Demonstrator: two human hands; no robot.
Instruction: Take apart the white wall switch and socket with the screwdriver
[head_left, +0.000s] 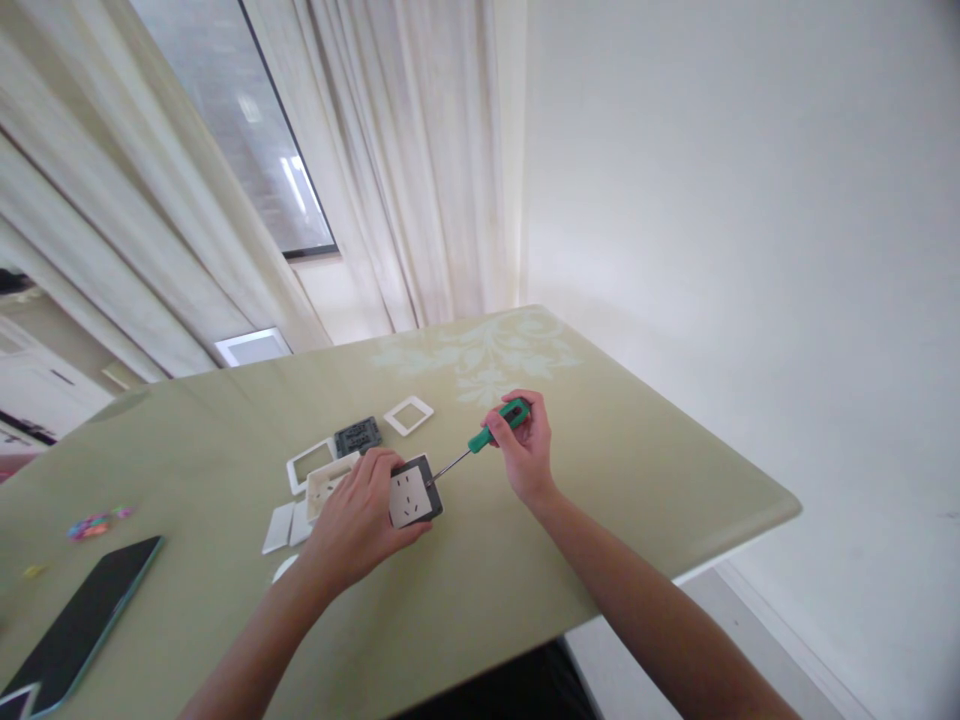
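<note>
My left hand (366,515) grips a wall socket (409,497) with a white slotted face and a dark surround, its fingers over the left part. In my right hand (523,445) is a screwdriver (501,424), green-handled, with the fingers wrapped round the handle. The thin metal shaft points down and left, and its tip meets the socket's dark right edge, where a screw seems to sit. Just behind my left hand lies a cream mounting box (324,482), partly hidden by the fingers.
Beyond my left hand are a dark socket module (358,436), a white frame (409,415) and another white frame (301,467). White cover plates (278,527) lie left of the hand. A dark tablet (86,625) and small colourful items (94,525) rest at the table's left.
</note>
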